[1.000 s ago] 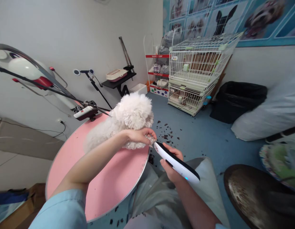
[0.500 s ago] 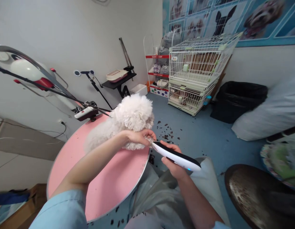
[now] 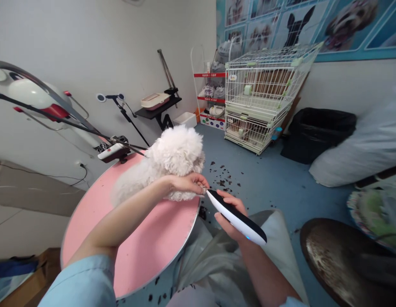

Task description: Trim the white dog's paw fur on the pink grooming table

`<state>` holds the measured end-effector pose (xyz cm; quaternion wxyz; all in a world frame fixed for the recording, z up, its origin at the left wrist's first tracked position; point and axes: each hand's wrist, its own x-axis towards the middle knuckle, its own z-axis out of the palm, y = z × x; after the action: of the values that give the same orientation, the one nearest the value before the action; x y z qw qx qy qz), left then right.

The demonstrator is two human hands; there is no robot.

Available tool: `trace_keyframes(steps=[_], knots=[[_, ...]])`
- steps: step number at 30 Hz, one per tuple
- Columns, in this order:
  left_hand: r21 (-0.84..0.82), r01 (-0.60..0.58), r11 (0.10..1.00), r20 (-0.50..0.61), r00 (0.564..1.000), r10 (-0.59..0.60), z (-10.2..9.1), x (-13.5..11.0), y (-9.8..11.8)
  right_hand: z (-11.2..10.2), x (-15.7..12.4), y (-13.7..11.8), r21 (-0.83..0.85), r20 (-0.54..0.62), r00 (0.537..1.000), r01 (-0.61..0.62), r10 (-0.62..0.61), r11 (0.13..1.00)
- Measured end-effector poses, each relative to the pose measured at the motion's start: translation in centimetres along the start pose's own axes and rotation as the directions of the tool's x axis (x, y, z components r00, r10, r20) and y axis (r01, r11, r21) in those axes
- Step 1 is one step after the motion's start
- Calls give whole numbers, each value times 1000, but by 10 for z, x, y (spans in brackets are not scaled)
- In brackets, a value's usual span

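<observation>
- A white curly-coated dog (image 3: 180, 151) is seated or lying, which cannot be told, on a round pink grooming table (image 3: 143, 256), near its far edge, with the head turned toward the right side of the view.
- One of the dog's paws (image 3: 202, 189) is held out by the left hand (image 3: 189, 183); the fingers are closed around it, thumb on the near side, just below the dog's muzzle.
- A white-and-black cordless clipper (image 3: 238, 215) is gripped by the right hand (image 3: 230, 230), with fingers wrapped over the black side and thumb along the white side.
- The clipper is slanted, its narrow head raised toward the paw; whether contact is made cannot be told. A blue light is shown near its lower end.
- Both forearms are bared below light blue sleeves (image 3: 84, 279), and the left one is stretched across the table in front of the dog's body.
- A dark strap (image 3: 135, 149) is run from the metal grooming arm (image 3: 47, 87) to the dog's neck area.
- Dark clumps (image 3: 225, 177) are scattered over the blue floor (image 3: 249, 170) beyond the table.
- A two-tier wire cage (image 3: 265, 94) is stood near the wall, with a black-lined bin (image 3: 319, 132) placed beside it.
</observation>
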<state>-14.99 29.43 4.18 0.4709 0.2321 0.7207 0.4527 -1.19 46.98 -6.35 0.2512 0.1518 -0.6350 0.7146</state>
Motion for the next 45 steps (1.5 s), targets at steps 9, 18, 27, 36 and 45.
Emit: trace_keyframes(steps=[9, 18, 27, 36, 45], knots=[[-47, -23, 999, 43, 999, 26, -4, -1, -5, -4, 4, -4, 1, 26, 1000, -11, 11, 1000], [-1, -37, 999, 47, 998, 37, -6, -1, -8, -9, 6, 4, 166, 70, 993, -110, 100, 980], [39, -9, 999, 73, 997, 7, -3, -2, -6, -6, 6, 7, 295, 119, 978, -199, 171, 934], [290, -27, 957, -22, 999, 35, 9, -6, -3, -3, 15, 22, 480, -80, 831, -452, 551, 752], [441, -34, 897, -79, 994, 76, 10, -14, -1, 20, 5, 19, 437, -121, 833, -443, 539, 783]])
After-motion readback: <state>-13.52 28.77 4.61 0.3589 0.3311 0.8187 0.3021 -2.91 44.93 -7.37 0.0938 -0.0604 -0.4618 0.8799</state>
